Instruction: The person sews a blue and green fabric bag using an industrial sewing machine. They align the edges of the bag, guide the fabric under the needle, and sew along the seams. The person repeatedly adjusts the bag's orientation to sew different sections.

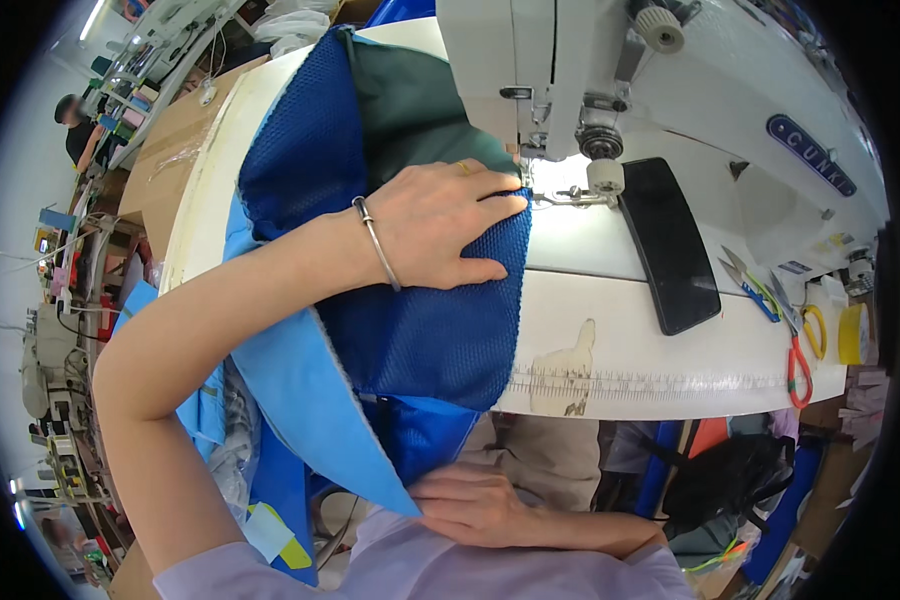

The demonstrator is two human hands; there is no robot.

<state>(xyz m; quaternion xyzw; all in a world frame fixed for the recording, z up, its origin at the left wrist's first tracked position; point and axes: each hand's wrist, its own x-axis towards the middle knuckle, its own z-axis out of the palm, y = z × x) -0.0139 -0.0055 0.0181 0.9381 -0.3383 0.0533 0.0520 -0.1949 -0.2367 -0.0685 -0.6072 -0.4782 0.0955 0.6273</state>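
Observation:
Under the needle area of a white sewing machine [610, 130] lies a piece of dark blue mesh fabric [420, 340], joined or layered with dark green fabric [410, 95] and light blue fabric [300, 375]. My left hand [435, 225] presses flat on the mesh, fingers stretched toward the presser foot, beside the fabric's right edge. Below the table's front edge, my right hand [475, 505] has its fingers closed on the hanging lower end of the blue fabric, near my lap. Its fingertips are partly hidden.
A black phone [670, 245] lies right of the needle. Small blue-handled snips [755, 288] and scissors [798, 365] with red and yellow handles lie farther right, by a yellow tape roll [852, 335]. Cardboard [170, 165] stands left of the table; a black bag [730, 480] sits below right.

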